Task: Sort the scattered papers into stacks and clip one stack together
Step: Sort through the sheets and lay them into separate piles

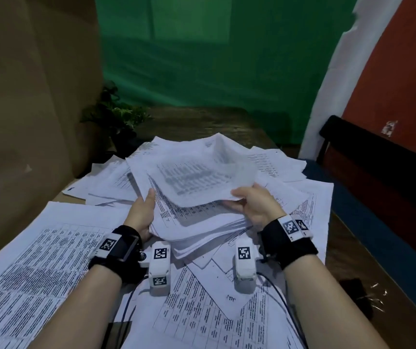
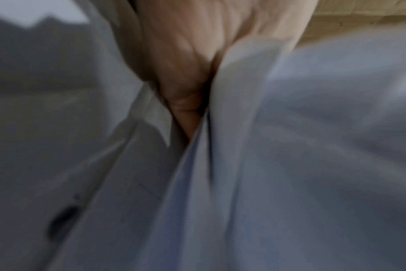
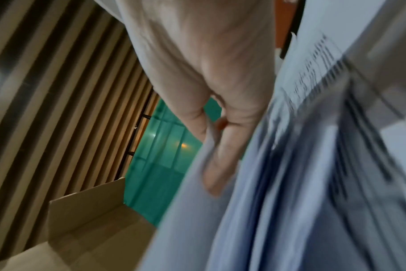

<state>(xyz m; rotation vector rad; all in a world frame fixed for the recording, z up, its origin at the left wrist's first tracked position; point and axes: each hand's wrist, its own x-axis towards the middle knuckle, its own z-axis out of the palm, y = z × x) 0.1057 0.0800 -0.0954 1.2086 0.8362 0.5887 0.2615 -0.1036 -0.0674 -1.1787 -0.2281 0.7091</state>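
Both hands (image 1: pixel 141 212) (image 1: pixel 254 205), stack (image 1: pixel 197 222) edges gripped

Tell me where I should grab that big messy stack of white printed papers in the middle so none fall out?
Hold the thick stack of white printed papers by its two side edges, coming in from left and right at once. Its sheets are fanned and uneven, so squeezing from both sides keeps them together. The left hand and right hand already grip it roughly that way, with the top sheet lifting loose.
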